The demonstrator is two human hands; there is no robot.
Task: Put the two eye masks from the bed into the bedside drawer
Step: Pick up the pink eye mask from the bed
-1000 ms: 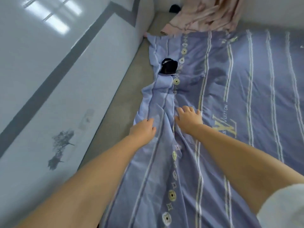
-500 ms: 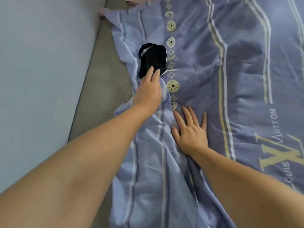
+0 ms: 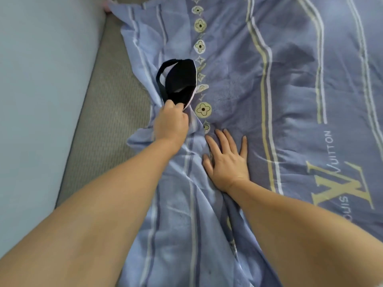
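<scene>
A black eye mask (image 3: 180, 79) with a dark strap looping off its left side lies on the blue striped bedcover (image 3: 290, 90), near the cover's left edge. It looks like a small stack, but I cannot tell whether it is one mask or two. My left hand (image 3: 171, 123) has its fingers closed on the mask's near edge. My right hand (image 3: 227, 160) lies flat on the cover, fingers spread, just right of and nearer than the left. No drawer is in view.
A strip of grey mattress (image 3: 107, 121) shows left of the cover, and a pale wall (image 3: 37, 100) runs along the far left. The cover bunches into a ridge between my arms.
My left hand went from fingertips touching the mask to fingers closed on its near edge. The mask's strap now loops out to the left. The right hand stays flat.
</scene>
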